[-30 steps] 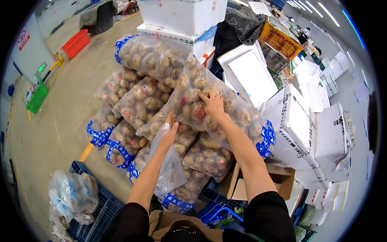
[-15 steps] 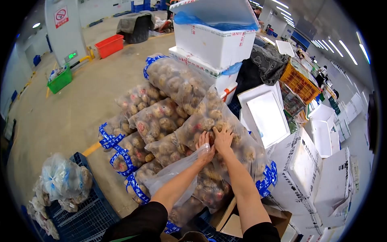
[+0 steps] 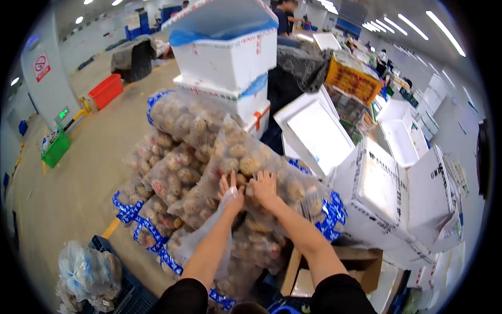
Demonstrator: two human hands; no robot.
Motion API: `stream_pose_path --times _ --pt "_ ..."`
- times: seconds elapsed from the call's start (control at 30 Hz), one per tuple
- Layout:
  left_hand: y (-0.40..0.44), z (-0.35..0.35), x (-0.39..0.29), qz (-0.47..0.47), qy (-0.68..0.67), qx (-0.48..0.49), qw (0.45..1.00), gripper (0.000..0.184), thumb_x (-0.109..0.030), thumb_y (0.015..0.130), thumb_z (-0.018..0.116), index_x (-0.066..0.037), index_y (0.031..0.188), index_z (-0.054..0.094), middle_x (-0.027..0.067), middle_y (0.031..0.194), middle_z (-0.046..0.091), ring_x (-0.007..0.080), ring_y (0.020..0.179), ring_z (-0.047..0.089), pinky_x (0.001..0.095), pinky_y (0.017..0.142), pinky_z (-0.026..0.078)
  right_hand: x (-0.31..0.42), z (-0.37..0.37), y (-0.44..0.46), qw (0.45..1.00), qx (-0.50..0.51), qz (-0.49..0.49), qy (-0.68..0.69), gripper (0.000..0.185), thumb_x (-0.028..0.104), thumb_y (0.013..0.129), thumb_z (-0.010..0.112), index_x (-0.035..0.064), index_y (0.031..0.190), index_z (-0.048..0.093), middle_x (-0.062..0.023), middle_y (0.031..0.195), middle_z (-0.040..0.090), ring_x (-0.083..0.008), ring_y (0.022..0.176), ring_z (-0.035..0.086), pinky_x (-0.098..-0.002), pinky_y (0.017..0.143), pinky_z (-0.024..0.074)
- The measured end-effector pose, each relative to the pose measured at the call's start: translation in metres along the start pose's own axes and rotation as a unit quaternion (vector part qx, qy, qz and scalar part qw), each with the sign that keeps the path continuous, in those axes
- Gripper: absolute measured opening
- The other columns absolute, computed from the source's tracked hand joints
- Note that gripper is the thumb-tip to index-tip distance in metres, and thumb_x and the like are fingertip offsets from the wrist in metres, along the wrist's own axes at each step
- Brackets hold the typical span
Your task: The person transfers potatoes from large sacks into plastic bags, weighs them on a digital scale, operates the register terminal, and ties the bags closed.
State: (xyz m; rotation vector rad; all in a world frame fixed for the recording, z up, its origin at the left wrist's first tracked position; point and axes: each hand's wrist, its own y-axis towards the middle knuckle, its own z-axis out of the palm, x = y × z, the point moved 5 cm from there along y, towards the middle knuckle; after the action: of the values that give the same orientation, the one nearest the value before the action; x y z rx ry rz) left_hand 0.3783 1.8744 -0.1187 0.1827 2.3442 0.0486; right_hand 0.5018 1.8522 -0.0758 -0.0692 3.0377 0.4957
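Observation:
Several clear plastic bags of potatoes, tied with blue printed tape, lie in a pile. Both hands are at the middle of the large top bag [image 3: 293, 183]. My left hand [image 3: 231, 194] has its upper fingers spread against that bag, with a loose empty plastic bag [image 3: 222, 251] hanging from it along the forearm. Close on the right, my right hand [image 3: 264, 188] presses on the same bag with curled fingers beside a potato; whether it pinches the plastic is hidden. Another potato bag [image 3: 188, 118] rests at the back of the pile.
White foam boxes [image 3: 225, 60] stand stacked behind the pile, and more boxes [image 3: 371, 183] stand at the right. A cardboard box [image 3: 361, 261] is near my right forearm. At left are a red bin [image 3: 106, 90], a green bin [image 3: 56, 148] and a blue pallet [image 3: 133, 290]. People are farther back.
My left hand has moved up to the top bag, bringing the loose plastic with it. My right hand has shifted lower on the bag, and its fingers have curled. The camera view has turned.

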Motion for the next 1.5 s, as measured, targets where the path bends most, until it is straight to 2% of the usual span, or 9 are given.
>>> stream_pose_path --times 0.07,0.3,0.53,0.73,0.77,0.87,1.0,1.27,1.5 --pt "0.003 0.007 0.006 -0.006 0.006 -0.003 1.000 0.069 -0.033 0.085 0.057 -0.028 0.144 0.022 0.0123 0.147 0.016 0.0314 0.135 0.018 0.0597 0.100 0.022 -0.011 -0.006 -0.025 0.997 -0.059 -0.039 -0.044 0.018 0.022 0.074 0.055 0.0183 0.087 0.068 -0.0111 0.093 0.053 -0.0295 0.097 0.047 -0.0468 0.085 0.0361" --pt "0.001 -0.010 -0.001 -0.048 -0.003 0.100 0.994 0.063 -0.035 0.092 0.048 -0.030 0.146 0.014 0.0135 0.151 0.004 0.0329 0.139 0.008 0.0629 0.101 0.016 -0.032 -0.048 -0.084 0.998 -0.040 -0.039 0.020 0.019 0.017 0.060 0.067 0.0142 0.078 0.061 -0.0131 0.086 0.048 -0.0308 0.088 0.046 -0.0436 0.073 0.0331" --pt "0.004 -0.014 -0.007 -0.053 -0.022 0.107 0.993 0.060 -0.031 0.095 0.045 -0.032 0.146 0.013 0.0113 0.152 0.001 0.0324 0.139 0.008 0.0635 0.101 0.018 -0.031 -0.069 -0.087 0.991 0.002 -0.134 0.026 0.013 0.012 0.062 0.062 0.0084 0.074 0.061 -0.0132 0.091 0.050 -0.0316 0.093 0.047 -0.0428 0.080 0.0370" --pt "0.004 -0.009 -0.008 -0.068 -0.004 0.092 0.993 0.061 -0.031 0.095 0.045 -0.035 0.145 0.011 0.0090 0.152 0.000 0.0323 0.139 0.009 0.0636 0.101 0.020 -0.047 -0.026 -0.055 0.957 0.259 -0.133 -0.009 0.013 0.016 0.066 0.062 0.0083 0.077 0.063 -0.0127 0.087 0.063 -0.0296 0.078 0.062 -0.0402 0.063 0.0482" --pt "0.003 -0.010 -0.009 -0.070 0.003 0.093 0.993 0.061 -0.032 0.095 0.044 -0.036 0.145 0.010 0.0081 0.152 -0.001 0.0318 0.139 0.008 0.0631 0.102 0.020 -0.048 -0.026 -0.052 0.953 0.257 -0.160 -0.016 0.014 0.017 0.069 0.061 0.0092 0.080 0.063 -0.0108 0.072 0.063 -0.0300 0.066 0.063 -0.0417 0.057 0.0485" --pt "0.000 -0.012 -0.012 -0.080 0.021 0.101 0.991 0.061 -0.032 0.095 0.044 -0.037 0.145 0.010 0.0068 0.153 -0.001 0.0303 0.140 0.008 0.0634 0.102 0.019 -0.044 -0.044 -0.082 0.968 0.238 -0.079 0.010 0.013 0.017 0.070 0.059 0.0087 0.079 0.062 -0.0106 0.068 0.061 -0.0297 0.066 0.063 -0.0421 0.056 0.0481" --pt "-0.003 -0.013 -0.011 -0.067 0.011 0.088 0.994 0.060 -0.031 0.094 0.047 -0.034 0.145 0.015 0.0077 0.153 0.003 0.0305 0.139 0.011 0.0643 0.101 0.018 -0.036 -0.057 -0.166 0.992 0.076 -0.042 0.089 0.005 0.015 0.074 0.056 0.0099 0.075 0.053 -0.0100 0.071 0.054 -0.0294 0.058 0.058 -0.0424 0.051 0.0452" --pt "0.009 0.006 0.005 -0.055 -0.016 0.067 0.996 0.061 -0.028 0.094 0.046 -0.033 0.145 0.014 0.0073 0.153 0.000 0.0308 0.140 0.010 0.0652 0.100 0.018 -0.009 -0.092 -0.314 0.972 0.119 0.130 0.157 0.010 0.011 0.076 0.057 0.0074 0.071 0.049 -0.0119 0.069 0.051 -0.0343 0.056 0.054 -0.0439 0.050 0.0422" --pt "-0.002 -0.005 -0.007 -0.061 -0.067 0.074 0.993 0.060 -0.023 0.094 0.046 -0.032 0.145 0.017 0.0142 0.152 0.005 0.0328 0.138 0.016 0.0465 0.107 0.023 -0.003 -0.128 -0.405 0.948 0.172 0.208 0.169 0.007 0.006 0.074 0.056 0.0063 0.080 0.052 -0.0140 0.079 0.055 -0.0354 0.066 0.056 -0.0461 0.058 0.0446"
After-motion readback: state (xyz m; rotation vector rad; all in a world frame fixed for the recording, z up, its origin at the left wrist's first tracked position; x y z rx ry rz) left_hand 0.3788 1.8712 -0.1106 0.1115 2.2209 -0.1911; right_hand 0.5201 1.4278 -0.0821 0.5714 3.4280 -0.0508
